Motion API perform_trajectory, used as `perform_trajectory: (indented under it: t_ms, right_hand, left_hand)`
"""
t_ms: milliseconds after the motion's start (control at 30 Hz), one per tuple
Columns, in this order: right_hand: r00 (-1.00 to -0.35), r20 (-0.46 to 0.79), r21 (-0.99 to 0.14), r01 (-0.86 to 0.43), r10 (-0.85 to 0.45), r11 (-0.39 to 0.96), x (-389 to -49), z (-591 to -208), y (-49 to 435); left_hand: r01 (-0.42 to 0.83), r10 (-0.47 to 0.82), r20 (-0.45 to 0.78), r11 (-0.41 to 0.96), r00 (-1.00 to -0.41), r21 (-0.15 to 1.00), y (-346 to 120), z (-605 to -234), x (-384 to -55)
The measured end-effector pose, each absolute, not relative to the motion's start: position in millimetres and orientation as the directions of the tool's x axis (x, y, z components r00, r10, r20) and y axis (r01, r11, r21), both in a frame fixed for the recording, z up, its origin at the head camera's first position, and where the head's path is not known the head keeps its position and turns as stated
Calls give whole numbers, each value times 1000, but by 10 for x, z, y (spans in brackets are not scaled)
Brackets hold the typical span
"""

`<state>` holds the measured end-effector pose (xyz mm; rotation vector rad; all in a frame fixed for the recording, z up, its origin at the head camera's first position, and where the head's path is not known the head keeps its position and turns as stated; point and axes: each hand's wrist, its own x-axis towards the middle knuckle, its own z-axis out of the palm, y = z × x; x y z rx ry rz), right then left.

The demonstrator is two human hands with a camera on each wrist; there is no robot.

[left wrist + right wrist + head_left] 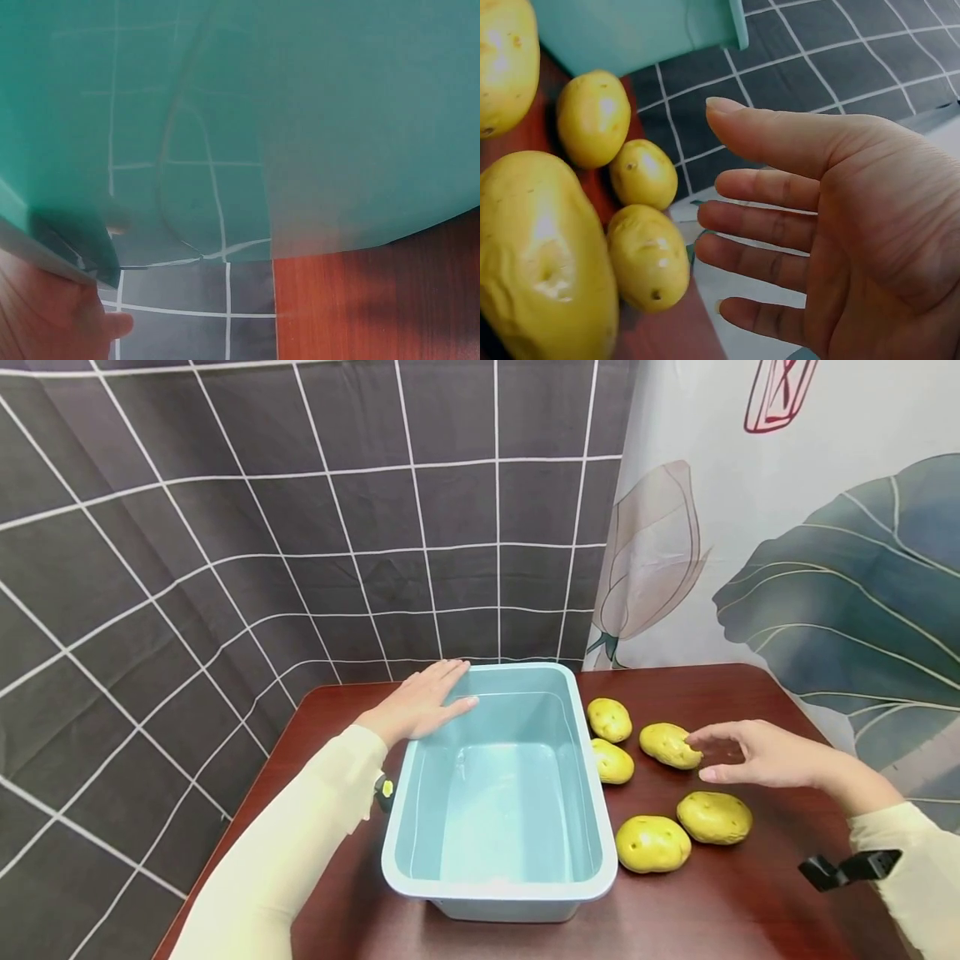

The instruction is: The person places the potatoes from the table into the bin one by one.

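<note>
A light blue plastic basin (498, 891) stands on the table, with a bare floor inside. My left hand (423, 700) rests on its far left rim, fingers stretched out and thumb over the inner side; the left wrist view shows part of this hand (52, 315) beside the basin's wall (360, 135). Several yellow potatoes lie right of the basin. My right hand (765, 756) hovers by the far right potato (670, 745), fingers spread, holding nothing. Nearer the front are one potato (652, 844) and another potato (715, 817). In the right wrist view the palm (885, 217) faces the camera.
Two more potatoes, the far potato (609, 720) and the potato below it (613, 762), lie close against the basin's right wall. The dark red table (697, 918) ends at a grey checked curtain (450, 510) and a white flowered curtain (720, 635) behind.
</note>
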<state>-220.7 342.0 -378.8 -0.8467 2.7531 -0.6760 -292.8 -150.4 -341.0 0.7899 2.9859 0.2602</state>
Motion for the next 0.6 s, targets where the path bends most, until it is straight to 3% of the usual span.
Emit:
perform_trajectory:
  t_ms: [267, 600]
  right_hand:
    - [-746, -100, -568, -500, -658, 653, -2137, -4014, 3488]
    - [-701, -185, -650, -438, -688, 621, -2113, -4217, 3476]
  left_hand:
    - [495, 504, -1, 849, -864, 183, -1501, -3405, -2923]
    - [496, 502, 8, 851, -865, 174, -1516, -3415, -2952]
